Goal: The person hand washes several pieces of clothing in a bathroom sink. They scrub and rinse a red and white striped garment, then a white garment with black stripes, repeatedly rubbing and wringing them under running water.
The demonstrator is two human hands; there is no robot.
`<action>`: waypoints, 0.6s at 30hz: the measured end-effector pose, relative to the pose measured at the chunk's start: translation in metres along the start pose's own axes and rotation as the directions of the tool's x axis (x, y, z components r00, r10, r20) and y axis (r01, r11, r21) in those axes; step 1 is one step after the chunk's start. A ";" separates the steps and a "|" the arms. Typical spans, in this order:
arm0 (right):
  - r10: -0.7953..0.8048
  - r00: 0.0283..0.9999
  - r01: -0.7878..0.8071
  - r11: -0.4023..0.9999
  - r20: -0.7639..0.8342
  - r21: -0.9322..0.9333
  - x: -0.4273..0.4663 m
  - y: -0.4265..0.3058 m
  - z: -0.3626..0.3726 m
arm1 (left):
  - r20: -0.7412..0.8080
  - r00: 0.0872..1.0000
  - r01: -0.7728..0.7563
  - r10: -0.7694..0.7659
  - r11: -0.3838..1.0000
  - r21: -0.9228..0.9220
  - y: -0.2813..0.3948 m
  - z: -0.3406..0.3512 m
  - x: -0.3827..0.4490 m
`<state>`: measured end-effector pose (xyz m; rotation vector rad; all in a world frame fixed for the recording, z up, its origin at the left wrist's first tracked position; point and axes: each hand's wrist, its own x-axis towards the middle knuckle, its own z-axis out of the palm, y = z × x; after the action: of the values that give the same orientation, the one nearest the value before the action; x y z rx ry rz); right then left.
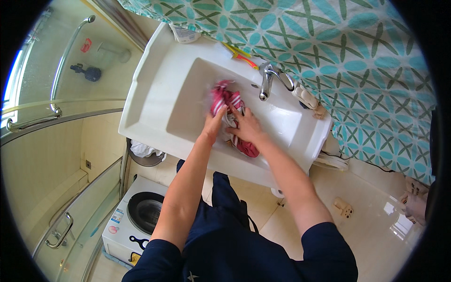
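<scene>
A wet-looking red cloth garment [248, 148] with white stripes and a pale part lies bunched in the white sink basin [190, 95]. My left hand [214, 122] grips its striped upper part, thumb on top; that end is blurred. On the pale middle is my right hand [248, 126], its thumb and fingers spread around the folds and holding them. The lower red end sticks out beneath my right wrist, against the basin's near side. Some of the garment is hidden under both hands. Above and right of them the chrome faucet [267, 83] reaches over the basin.
A brush [243, 59] with a red and yellow handle lies on the back ledge near a white tub [185, 34]. A soap holder [305, 97] sits right of the faucet. A patterned curtain [317, 38] hangs behind. Below left are a bucket [148, 160] and a washing machine [130, 225].
</scene>
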<state>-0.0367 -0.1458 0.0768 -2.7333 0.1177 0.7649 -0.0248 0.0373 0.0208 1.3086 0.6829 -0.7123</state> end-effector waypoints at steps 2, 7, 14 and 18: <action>0.057 0.993 -0.057 0.998 0.100 -0.002 0.006 0.000 0.002 | -0.053 0.999 0.006 -0.002 0.997 0.075 0.000 0.000 0.007; 0.151 0.983 -0.149 0.988 -0.106 0.025 -0.004 -0.014 0.018 | -0.210 0.965 -0.123 0.157 0.979 0.165 0.006 0.009 0.004; 0.341 0.901 -0.288 0.933 -0.269 0.217 0.001 -0.019 0.016 | -0.176 0.982 -0.036 0.066 0.985 0.168 -0.001 0.007 -0.005; 0.105 0.991 -0.092 0.984 -0.083 0.154 0.004 -0.007 0.030 | -0.128 0.988 0.102 -0.083 0.983 0.151 -0.025 0.012 0.017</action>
<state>-0.0465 -0.1297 0.0524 -2.6349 0.3196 0.6297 -0.0331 0.0214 -0.0062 1.4809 0.8024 -0.7791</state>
